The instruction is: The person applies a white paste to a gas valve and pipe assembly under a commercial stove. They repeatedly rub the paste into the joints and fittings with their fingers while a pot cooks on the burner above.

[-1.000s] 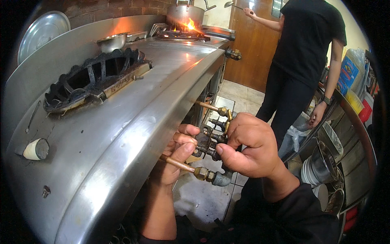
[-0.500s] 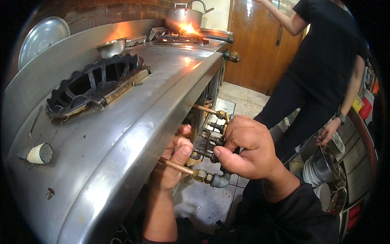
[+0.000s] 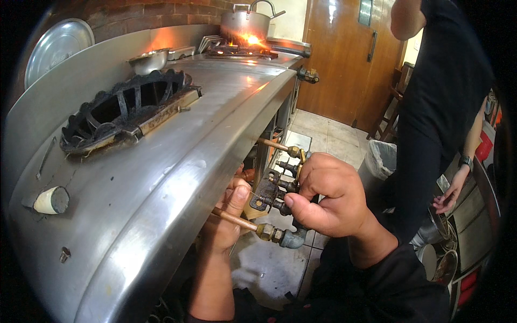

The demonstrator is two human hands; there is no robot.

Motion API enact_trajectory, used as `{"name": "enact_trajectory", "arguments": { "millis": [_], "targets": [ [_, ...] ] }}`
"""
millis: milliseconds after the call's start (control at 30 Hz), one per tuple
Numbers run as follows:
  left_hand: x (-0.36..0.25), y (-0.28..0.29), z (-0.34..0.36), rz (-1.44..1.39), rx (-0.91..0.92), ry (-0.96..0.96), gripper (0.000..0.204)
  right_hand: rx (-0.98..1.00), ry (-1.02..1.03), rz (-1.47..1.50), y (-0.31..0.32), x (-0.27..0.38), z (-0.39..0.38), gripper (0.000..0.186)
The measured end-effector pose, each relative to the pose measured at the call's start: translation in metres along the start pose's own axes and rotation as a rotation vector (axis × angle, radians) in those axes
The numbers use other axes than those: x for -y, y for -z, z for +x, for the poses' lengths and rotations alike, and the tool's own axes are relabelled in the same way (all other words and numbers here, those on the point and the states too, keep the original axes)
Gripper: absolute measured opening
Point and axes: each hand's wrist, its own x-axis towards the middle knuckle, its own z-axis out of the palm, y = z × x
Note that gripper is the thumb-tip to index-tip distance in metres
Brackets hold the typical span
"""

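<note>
My right hand (image 3: pixel 334 196) is closed round the black valve fittings on a gas manifold (image 3: pixel 266 191) below the front edge of the steel stove (image 3: pixel 134 199). My left hand (image 3: pixel 229 210) pinches a thin wire (image 3: pixel 253 195) at the bracket with holes; some of its fingers are hidden behind the stove edge. A copper pipe (image 3: pixel 231 217) runs just below the bracket into brass nuts and a grey elbow (image 3: pixel 292 238). A second copper pipe (image 3: pixel 272 144) reaches the fittings higher up.
A burner (image 3: pixel 124 113), rolled cylinder (image 3: pixel 51 200), steel bowl (image 3: pixel 148 62) and pot (image 3: pixel 245 24) over flames are on the stove. At right stand a person (image 3: pixel 441 97) in black, a lined bin (image 3: pixel 379 159) and stacked pans (image 3: pixel 439 261). Behind is a wooden door (image 3: pixel 339 70).
The person in black has moved to the right, uncovering the bin and more of the door. My left fingertips have shifted slightly; my right hand stays on the fittings.
</note>
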Motion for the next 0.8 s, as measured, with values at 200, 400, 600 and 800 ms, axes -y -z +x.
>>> {"name": "enact_trajectory", "arguments": {
  "millis": [200, 400, 600, 800],
  "targets": [
    [0.000, -0.003, -0.001, -0.002, -0.107, 0.000, 0.010, 0.005, -0.009, 0.009, 0.001, 0.001, 0.001, 0.023],
    [0.000, -0.005, 0.000, -0.030, -0.017, -0.055, 0.010, 0.017, -0.006, 0.006, 0.001, 0.001, 0.001, 0.022],
    [0.002, -0.004, -0.003, -0.086, -0.047, -0.026, 0.008, 0.014, -0.015, 0.013, 0.001, 0.001, 0.001, 0.022],
    [0.001, -0.009, -0.004, -0.028, -0.114, -0.020, 0.007, 0.009, -0.021, 0.019, 0.001, 0.002, 0.002, 0.022]
  ]
}}
